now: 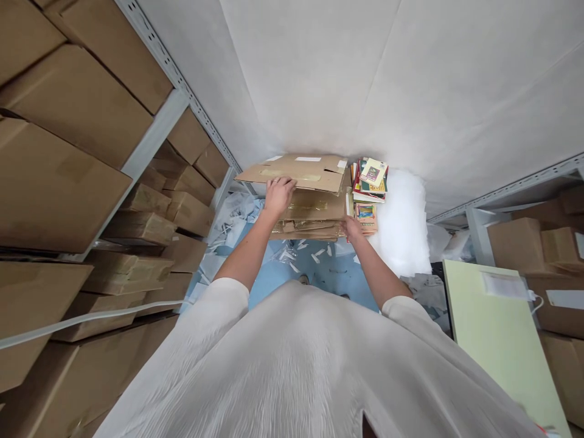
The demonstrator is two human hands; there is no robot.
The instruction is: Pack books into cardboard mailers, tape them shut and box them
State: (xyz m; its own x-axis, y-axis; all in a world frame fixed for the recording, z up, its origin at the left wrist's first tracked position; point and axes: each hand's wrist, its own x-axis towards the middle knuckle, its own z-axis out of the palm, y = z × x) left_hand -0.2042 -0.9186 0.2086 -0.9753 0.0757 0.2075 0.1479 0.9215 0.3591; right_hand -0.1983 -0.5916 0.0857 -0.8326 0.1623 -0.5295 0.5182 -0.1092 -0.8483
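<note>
- near the pale grey wall [365,79], a stack of flattened brown cardboard boxes [314,205] sits just left of a pile of colourful paper-covered books [374,173].
- left hand [280,194]: fingers slightly bent over the top sheet's front edge, touching it; cannot tell whether they grip.
- right hand [352,229]: fingers touch the stack's right end, tips partly hidden, grip unclear.
- white shirt [296,359] hides most of the shoes [303,279].

Left hand [280,194], right hand [351,229] (both forward)
</note>
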